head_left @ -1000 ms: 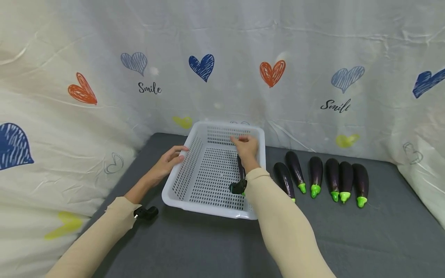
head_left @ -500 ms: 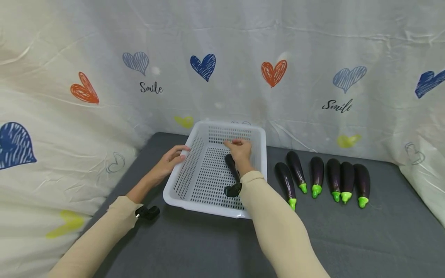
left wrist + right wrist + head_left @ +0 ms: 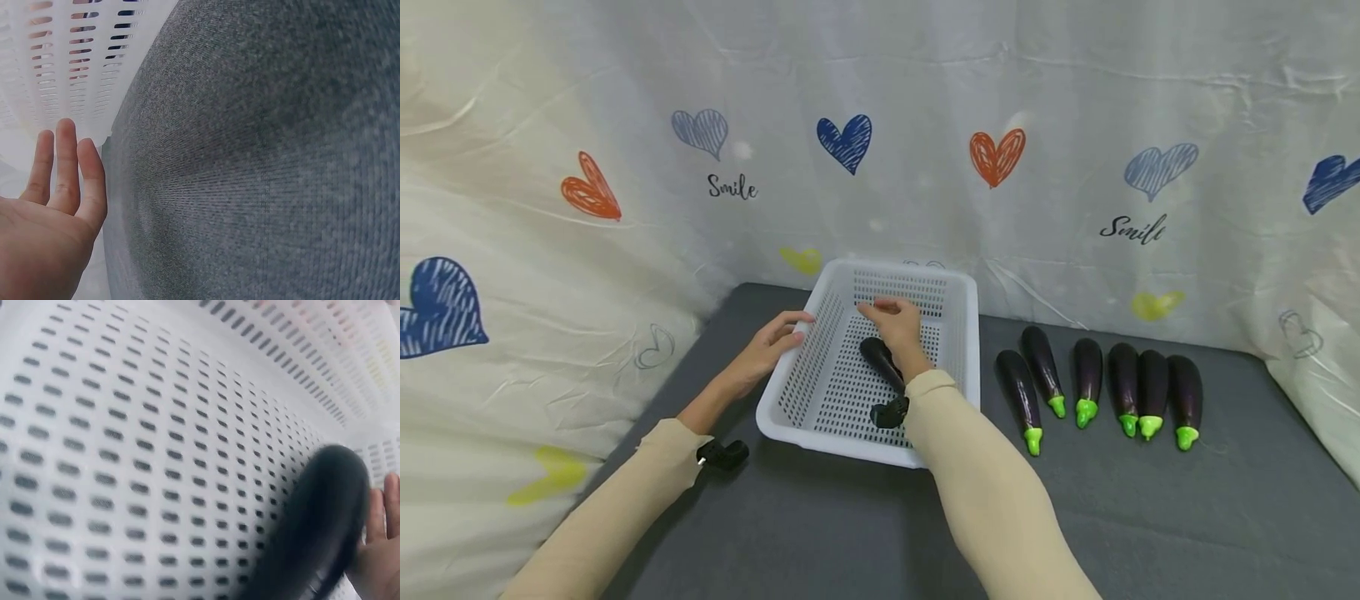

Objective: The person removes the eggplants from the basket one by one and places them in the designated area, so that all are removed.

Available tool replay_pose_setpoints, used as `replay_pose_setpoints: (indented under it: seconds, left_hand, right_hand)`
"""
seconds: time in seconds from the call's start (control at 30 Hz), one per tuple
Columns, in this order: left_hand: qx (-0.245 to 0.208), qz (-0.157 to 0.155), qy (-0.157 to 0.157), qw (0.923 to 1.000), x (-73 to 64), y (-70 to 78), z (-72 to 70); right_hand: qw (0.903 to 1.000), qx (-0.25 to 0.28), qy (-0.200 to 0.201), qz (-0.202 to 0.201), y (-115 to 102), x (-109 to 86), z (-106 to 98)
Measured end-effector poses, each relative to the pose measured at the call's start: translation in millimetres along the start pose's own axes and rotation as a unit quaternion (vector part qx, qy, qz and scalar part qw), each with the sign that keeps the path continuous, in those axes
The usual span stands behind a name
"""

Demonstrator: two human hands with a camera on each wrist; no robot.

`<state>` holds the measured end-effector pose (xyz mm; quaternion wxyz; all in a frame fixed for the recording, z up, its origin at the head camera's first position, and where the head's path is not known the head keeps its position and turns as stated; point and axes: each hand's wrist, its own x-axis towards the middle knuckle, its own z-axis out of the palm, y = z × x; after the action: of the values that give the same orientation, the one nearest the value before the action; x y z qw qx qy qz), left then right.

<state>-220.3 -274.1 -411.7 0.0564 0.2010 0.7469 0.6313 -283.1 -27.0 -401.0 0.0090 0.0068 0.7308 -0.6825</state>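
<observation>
A white perforated plastic basket [image 3: 842, 447] stands on the dark grey table. My left hand [image 3: 766, 346] touches its left rim; in the left wrist view three fairly straight fingers [image 3: 67, 162] lie by the outer wall. Inside the basket a dark purple eggplant [image 3: 880, 358] lies aslant on the slotted floor. My right hand [image 3: 898, 332] is within the basket, just right of the eggplant and partly over it. In the right wrist view straight fingers [image 3: 377, 515] stand along the eggplant's side, not curled round it. The eggplant's stem end is hidden by the wrist.
Several more eggplants [image 3: 1087, 371] with bright green stems lie in a row on the table [image 3: 1150, 517], right of the basket. A pale curtain [image 3: 917, 200] printed with hearts hangs behind and at the left. Each wrist wears a small black camera [image 3: 724, 455].
My right hand has moved left inside the basket, and the eggplant beside it has shifted left and turned more aslant. The left hand keeps its place at the rim.
</observation>
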Motion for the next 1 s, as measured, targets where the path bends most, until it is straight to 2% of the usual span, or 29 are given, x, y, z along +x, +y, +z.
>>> replay_pose_setpoints:
  seconds: [0.1, 0.2, 0.33, 0.4, 0.53, 0.87, 1.0]
  left_hand:
    - [0.001, 0.000, -0.001, 1.0000, 0.9, 0.0, 0.3]
    - [0.001, -0.002, 0.002, 1.0000, 1.0, 0.6, 0.2]
    - [0.002, -0.006, 0.004, 1.0000, 0.2, 1.2, 0.2]
    - [0.003, -0.006, 0.002, 1.0000, 0.0, 1.4, 0.4]
    - [0.004, 0.000, 0.000, 1.0000, -0.8, 2.0, 0.9]
    - [0.002, 0.002, -0.001, 1.0000, -1.8, 2.9, 1.1]
    - [0.005, 0.000, -0.002, 1.0000, -1.2, 2.3, 1.1]
  right_hand:
    - [0.9984, -0.039, -0.040, -0.011, -2.2, 0.1, -6.6]
    - [0.9920, -0.080, -0.097, -0.011, -5.0, -1.6, -13.6]
    - [0.9749, -0.117, -0.189, -0.007, -7.0, -4.5, -21.2]
    - [0.9654, -0.138, -0.221, -0.008, -6.6, -4.3, -23.3]
    - [0.9466, -0.179, -0.268, -0.009, -6.9, -4.3, -24.9]
    - [0.9061, -0.224, -0.359, -0.005, -13.1, -6.6, -26.9]
    - [0.8976, -0.239, -0.370, 0.006, -13.6, -6.6, -28.1]
